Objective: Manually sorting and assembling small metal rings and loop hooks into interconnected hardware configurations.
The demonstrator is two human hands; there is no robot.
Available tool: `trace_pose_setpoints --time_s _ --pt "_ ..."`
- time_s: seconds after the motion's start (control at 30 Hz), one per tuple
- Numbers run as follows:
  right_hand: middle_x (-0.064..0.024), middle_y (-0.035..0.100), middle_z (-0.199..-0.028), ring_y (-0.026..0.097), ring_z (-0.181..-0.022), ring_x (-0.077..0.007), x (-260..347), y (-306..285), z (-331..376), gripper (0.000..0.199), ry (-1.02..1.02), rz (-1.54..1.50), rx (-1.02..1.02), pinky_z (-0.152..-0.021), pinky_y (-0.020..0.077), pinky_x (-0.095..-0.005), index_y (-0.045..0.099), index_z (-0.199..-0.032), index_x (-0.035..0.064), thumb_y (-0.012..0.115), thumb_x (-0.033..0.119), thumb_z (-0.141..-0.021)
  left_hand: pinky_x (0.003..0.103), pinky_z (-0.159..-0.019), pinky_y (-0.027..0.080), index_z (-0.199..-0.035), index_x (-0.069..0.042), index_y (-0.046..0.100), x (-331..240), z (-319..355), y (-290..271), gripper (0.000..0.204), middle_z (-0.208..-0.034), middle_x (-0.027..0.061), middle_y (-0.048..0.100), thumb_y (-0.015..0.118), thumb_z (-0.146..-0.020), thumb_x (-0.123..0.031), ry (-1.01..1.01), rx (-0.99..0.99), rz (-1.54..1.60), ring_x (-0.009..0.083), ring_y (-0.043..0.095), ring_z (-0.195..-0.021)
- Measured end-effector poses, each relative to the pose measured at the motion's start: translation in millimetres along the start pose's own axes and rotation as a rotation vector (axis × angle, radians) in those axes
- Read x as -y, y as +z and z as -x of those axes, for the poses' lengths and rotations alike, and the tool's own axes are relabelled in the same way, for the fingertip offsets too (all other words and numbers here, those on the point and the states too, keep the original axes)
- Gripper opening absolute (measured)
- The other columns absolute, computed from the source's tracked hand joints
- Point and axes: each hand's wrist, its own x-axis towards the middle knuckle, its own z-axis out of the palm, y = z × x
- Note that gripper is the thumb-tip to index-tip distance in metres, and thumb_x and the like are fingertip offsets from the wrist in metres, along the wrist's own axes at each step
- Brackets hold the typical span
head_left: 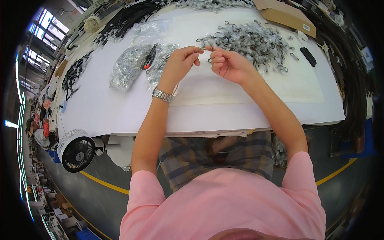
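My left hand [183, 63] and my right hand [229, 63] meet fingertip to fingertip above the table. Both pinch at a small dark ring-like metal piece [203, 48], mostly covered by the fingers. Just beyond them spreads a pile of small metal ring hooks in clear plastic wrap [256, 42]. To the left of my left hand lies a strip of similar wrapped pieces [158, 66]. Beside it, a pair of cutters with black and red handles [149, 58] rests against a clear plastic bag [127, 66].
A white-covered table [240, 114] stretches ahead. Black straps [132, 16] lie at far left, more dark straps [356, 88] hang at right. A cardboard box [286, 16] and a black oblong object [308, 57] sit at right. A fan [78, 152] is at the near left edge.
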Motion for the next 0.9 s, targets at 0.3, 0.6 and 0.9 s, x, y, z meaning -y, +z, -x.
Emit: trace_pose_setpoints --time_s 0.3,0.6,0.9 --pt "-0.0226 0.040 -0.157 0.044 -0.142 -0.0396 -29.5 42.8 27.0 0.075 -0.465 1.121 -0.010 -0.114 0.0420 -0.0483 0.038 -0.155 0.0039 0.070 0.040 -0.097 0.040 -0.078 0.050 -0.105 -0.005 0.076 36.9 65.2 -74.3 0.023 -0.096 0.0141 0.070 0.070 -0.093 -0.025 0.049 -0.295 -0.679 0.0299 0.065 -0.088" --pt "-0.0145 0.047 -0.152 0.037 -0.145 -0.0413 -93.5 9.3 -19.8 0.048 -0.489 2.422 -0.028 -0.115 0.0271 -0.0647 0.054 -0.142 0.0111 0.057 0.038 -0.102 0.041 -0.082 0.053 -0.104 -0.005 0.073 47.4 60.8 -48.5 0.023 -0.096 0.0139 0.072 0.072 -0.090 -0.024 0.053 -0.186 -0.796 0.0320 0.068 -0.092" --pt "-0.0138 0.050 -0.148 0.041 -0.141 -0.0367 -96.1 2.1 -22.3 0.040 -0.687 2.338 -0.043 -0.115 0.0266 -0.0630 0.057 -0.137 0.0096 0.053 0.032 -0.104 0.042 -0.078 0.054 -0.094 -0.002 0.069 47.6 52.7 -37.4 0.017 -0.090 0.0141 0.069 0.070 -0.089 -0.018 0.146 -0.311 -0.738 0.0334 0.068 -0.090"
